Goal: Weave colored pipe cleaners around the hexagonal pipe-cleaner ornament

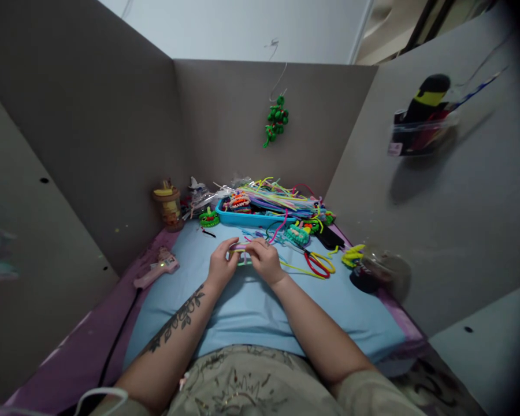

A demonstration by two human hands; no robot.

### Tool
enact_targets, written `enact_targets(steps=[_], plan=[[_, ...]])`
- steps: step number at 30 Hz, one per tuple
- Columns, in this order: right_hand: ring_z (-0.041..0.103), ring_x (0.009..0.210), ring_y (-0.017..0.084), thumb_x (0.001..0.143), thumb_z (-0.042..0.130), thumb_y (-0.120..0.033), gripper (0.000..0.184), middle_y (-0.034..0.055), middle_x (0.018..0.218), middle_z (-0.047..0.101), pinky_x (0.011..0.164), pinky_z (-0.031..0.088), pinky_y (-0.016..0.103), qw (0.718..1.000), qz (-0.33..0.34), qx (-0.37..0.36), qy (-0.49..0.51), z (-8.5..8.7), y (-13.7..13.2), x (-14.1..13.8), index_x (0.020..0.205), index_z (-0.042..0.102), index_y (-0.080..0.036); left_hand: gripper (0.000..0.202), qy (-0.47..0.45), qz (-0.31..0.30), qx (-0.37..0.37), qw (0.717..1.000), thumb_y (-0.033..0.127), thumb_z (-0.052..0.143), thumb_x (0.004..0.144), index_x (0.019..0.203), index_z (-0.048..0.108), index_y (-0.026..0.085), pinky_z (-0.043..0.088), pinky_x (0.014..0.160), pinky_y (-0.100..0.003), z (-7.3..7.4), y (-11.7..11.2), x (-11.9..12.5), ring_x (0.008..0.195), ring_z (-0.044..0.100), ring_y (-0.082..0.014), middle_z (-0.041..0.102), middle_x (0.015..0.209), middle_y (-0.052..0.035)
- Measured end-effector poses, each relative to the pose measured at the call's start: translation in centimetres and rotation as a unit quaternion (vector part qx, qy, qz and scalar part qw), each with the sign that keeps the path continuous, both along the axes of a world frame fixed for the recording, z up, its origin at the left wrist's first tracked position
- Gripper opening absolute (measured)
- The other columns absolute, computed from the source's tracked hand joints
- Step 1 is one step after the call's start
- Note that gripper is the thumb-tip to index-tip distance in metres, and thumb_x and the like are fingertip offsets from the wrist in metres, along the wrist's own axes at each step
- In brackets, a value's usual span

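Note:
Both of my hands meet over the light blue mat (251, 306). My left hand (221, 264) and my right hand (265, 260) are closed in a pinch on the two ends of a small bundle of pipe cleaners (241, 254), pink, purple and green. The bundle lies just above the mat between my fingertips. Loose coloured pipe cleaners (305, 267) trail on the mat to the right of my right hand.
A blue tray (247, 219) heaped with pipe cleaners stands at the back. A pink glue gun (156, 269) lies left, a jar (169, 208) behind it. Red-handled scissors (317, 264) lie right. Cardboard walls enclose the desk; a green ornament (276, 120) hangs on the back wall.

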State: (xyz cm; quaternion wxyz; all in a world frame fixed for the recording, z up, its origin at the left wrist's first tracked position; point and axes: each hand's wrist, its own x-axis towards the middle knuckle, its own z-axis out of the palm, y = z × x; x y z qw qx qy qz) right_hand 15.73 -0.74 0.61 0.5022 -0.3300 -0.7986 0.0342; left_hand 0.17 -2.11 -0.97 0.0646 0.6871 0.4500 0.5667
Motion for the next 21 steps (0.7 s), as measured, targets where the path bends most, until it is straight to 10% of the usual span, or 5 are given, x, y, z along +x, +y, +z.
enact_targets(steps=[21], plan=[[0.051,0.070,0.016,0.082,0.043,-0.016,0.015,0.0023,0.074,0.053,0.064,0.040,0.027,0.991,0.040,-0.127,0.028,0.23,0.37,-0.29,0.071,0.053,-0.019,0.025,0.015,0.011,0.050,0.999,0.013,0.050,0.082,0.103,0.061,0.020,0.048,0.094,-0.040,-0.06,-0.03,-0.41,0.105,0.059,-0.0189,0.065,0.107,-0.0071]])
